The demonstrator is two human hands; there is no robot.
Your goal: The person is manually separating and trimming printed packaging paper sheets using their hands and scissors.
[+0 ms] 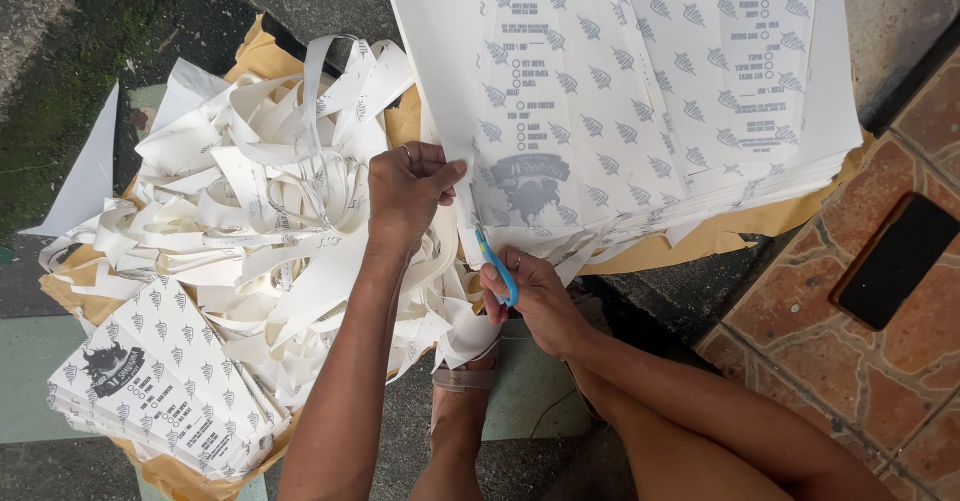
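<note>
Two hands on one job: my left hand [408, 186] pinches the edge of the top printed sheet [620, 91], fingers closed tight on the white margin, while my right hand [530, 296] is wrapped shut around the blue-handled scissors [497, 266], blades pointing up into that same edge. The sheet lies on a thick stack of printed sheets [800, 166] over brown paper, just ahead of my knees. To my left sits a heap of white trimmings [270, 221], and nearer me a pile of cut pieces [165, 386]. I judge I am partway into cutting the margin off along the printed panel. The next stroke, I think, calls for keeping the paper taut and steering the blades straight beside the print.
</note>
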